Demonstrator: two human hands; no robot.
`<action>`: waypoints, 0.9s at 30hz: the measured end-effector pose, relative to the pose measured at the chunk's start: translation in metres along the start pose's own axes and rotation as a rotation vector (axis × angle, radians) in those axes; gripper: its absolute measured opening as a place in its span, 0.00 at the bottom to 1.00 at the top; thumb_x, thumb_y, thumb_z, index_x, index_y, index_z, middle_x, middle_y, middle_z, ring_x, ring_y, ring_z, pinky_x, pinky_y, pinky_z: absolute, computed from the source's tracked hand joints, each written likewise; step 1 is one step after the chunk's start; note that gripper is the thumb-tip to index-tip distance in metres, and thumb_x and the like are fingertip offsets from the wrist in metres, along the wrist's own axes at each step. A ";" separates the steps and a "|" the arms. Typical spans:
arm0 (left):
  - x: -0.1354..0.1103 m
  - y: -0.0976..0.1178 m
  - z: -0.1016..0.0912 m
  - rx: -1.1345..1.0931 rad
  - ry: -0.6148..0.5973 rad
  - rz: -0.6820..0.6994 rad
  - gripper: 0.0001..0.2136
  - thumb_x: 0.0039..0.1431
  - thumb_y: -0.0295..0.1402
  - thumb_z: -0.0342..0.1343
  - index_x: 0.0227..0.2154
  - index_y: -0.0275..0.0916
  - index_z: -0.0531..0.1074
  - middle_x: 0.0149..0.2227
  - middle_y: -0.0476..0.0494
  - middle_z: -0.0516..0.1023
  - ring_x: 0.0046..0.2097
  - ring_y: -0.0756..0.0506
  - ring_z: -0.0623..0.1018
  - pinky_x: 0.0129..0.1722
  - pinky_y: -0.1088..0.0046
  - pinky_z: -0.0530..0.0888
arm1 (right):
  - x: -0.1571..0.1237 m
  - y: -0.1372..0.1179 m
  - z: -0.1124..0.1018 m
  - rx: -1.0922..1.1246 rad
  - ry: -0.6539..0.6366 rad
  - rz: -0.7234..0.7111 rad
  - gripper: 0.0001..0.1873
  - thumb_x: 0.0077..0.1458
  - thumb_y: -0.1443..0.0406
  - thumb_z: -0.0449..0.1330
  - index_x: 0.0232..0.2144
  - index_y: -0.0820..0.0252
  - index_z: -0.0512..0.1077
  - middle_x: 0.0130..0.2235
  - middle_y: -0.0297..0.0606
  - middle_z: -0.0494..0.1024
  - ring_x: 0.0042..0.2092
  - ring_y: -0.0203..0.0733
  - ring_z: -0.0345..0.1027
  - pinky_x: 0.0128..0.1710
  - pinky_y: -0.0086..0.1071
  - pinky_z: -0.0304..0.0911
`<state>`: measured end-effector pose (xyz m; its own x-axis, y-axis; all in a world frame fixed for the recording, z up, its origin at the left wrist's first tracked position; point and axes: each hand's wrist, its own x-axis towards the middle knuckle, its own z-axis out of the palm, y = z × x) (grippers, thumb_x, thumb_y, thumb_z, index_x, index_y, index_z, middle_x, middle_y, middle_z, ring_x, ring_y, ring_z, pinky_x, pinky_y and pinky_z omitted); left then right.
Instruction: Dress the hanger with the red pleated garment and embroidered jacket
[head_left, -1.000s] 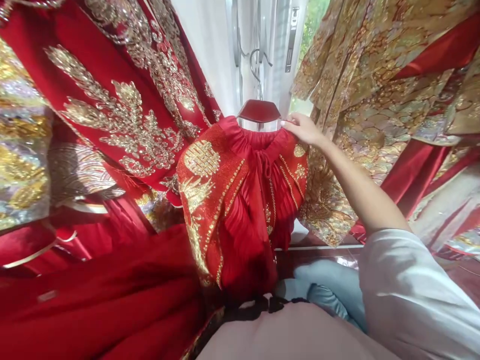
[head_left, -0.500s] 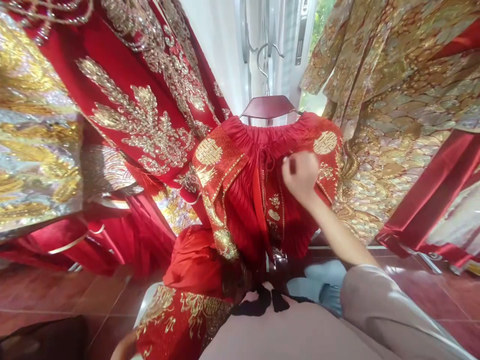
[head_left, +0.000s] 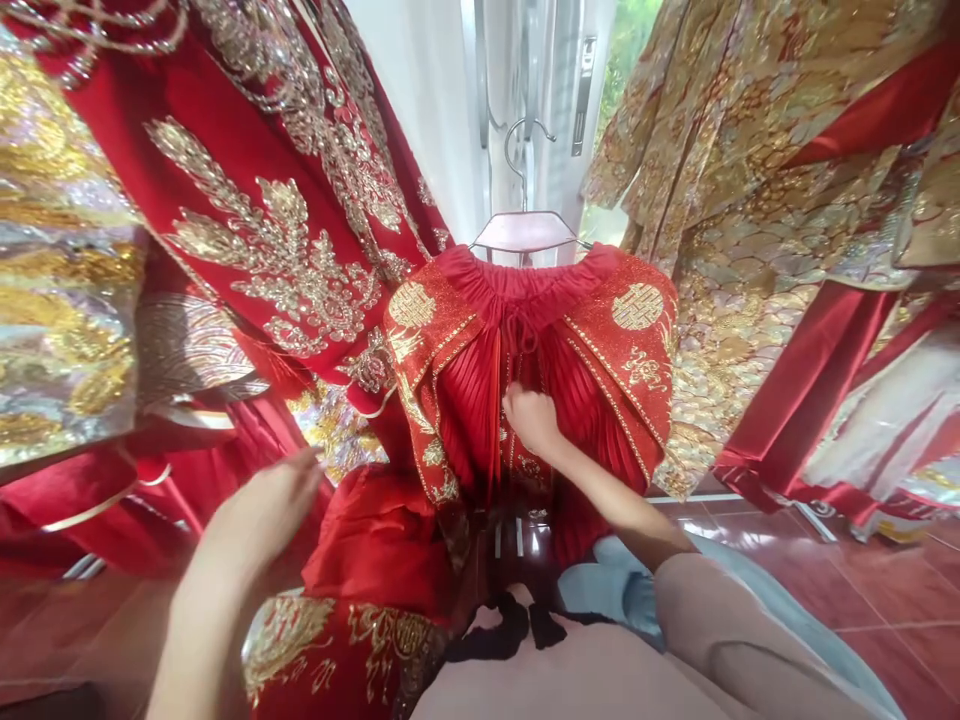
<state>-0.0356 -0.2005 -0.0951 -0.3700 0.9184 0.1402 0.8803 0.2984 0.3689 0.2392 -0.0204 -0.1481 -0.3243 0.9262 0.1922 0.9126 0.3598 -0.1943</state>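
A red pleated skirt with gold embroidered panels (head_left: 600, 360) hangs from a red hanger (head_left: 525, 232) with a metal hook in front of me. My right hand (head_left: 531, 418) is closed on the pleats at the skirt's middle, below the tie. Coming up at lower left, my left hand (head_left: 266, 510) is blurred, fingers loosely together, reaching toward the skirt's left edge with nothing visibly in it. The skirt's lower red and gold folds (head_left: 360, 610) lie bunched over my lap.
Red garments with silver-gold embroidery (head_left: 270, 230) hang close on the left. Gold brocade robes (head_left: 757, 200) hang on the right. Behind the hanger is a white window frame (head_left: 540, 90). Dark red floor tiles (head_left: 862, 590) show at lower right.
My right hand has slid down from the waistband's right end to the middle pleats. My left hand has risen into view at lower left. The skirt now hangs spread wider.
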 end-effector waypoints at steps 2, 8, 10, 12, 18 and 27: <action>0.013 0.055 -0.003 0.116 0.002 0.220 0.20 0.62 0.44 0.40 0.47 0.40 0.71 0.46 0.39 0.76 0.45 0.36 0.76 0.45 0.58 0.71 | -0.018 0.001 0.026 0.013 -0.093 -0.021 0.17 0.64 0.65 0.42 0.43 0.67 0.69 0.36 0.52 0.77 0.40 0.50 0.74 0.37 0.35 0.64; 0.081 0.172 -0.001 0.122 0.350 0.874 0.17 0.62 0.32 0.43 0.51 0.33 0.68 0.53 0.36 0.70 0.55 0.40 0.68 0.57 0.61 0.63 | -0.097 0.002 0.117 0.032 -0.324 -0.033 0.13 0.61 0.69 0.49 0.37 0.65 0.73 0.34 0.46 0.79 0.37 0.45 0.75 0.33 0.27 0.62; 0.103 0.190 0.007 0.138 0.366 0.973 0.20 0.61 0.31 0.46 0.55 0.32 0.63 0.57 0.35 0.65 0.59 0.40 0.64 0.60 0.59 0.57 | -0.117 0.004 0.134 0.057 -0.346 -0.019 0.14 0.62 0.68 0.48 0.38 0.63 0.74 0.34 0.44 0.79 0.37 0.43 0.75 0.31 0.26 0.60; 0.119 0.203 0.017 0.180 0.333 0.996 0.23 0.61 0.32 0.48 0.58 0.30 0.59 0.57 0.34 0.66 0.59 0.40 0.63 0.62 0.56 0.52 | -0.129 0.009 0.142 0.085 -0.340 0.012 0.16 0.63 0.67 0.46 0.38 0.63 0.74 0.34 0.44 0.79 0.37 0.43 0.75 0.31 0.26 0.59; 0.119 0.215 0.042 0.280 0.242 0.955 0.13 0.56 0.36 0.54 0.43 0.37 0.72 0.42 0.41 0.73 0.50 0.39 0.68 0.60 0.44 0.47 | -0.128 0.033 0.126 0.233 -0.286 0.075 0.19 0.64 0.63 0.45 0.31 0.61 0.74 0.32 0.42 0.79 0.35 0.41 0.74 0.30 0.26 0.56; 0.078 0.182 0.057 0.100 0.092 1.100 0.07 0.55 0.28 0.53 0.33 0.40 0.74 0.43 0.44 0.74 0.48 0.42 0.72 0.60 0.40 0.42 | -0.064 0.058 0.022 0.739 0.235 0.090 0.20 0.58 0.58 0.47 0.37 0.65 0.74 0.24 0.38 0.74 0.24 0.37 0.65 0.28 0.28 0.57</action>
<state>0.1126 -0.0596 -0.0693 0.6118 0.6737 0.4145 0.7606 -0.6450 -0.0742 0.3077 -0.0567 -0.1925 -0.1206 0.9370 0.3279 0.5036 0.3424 -0.7932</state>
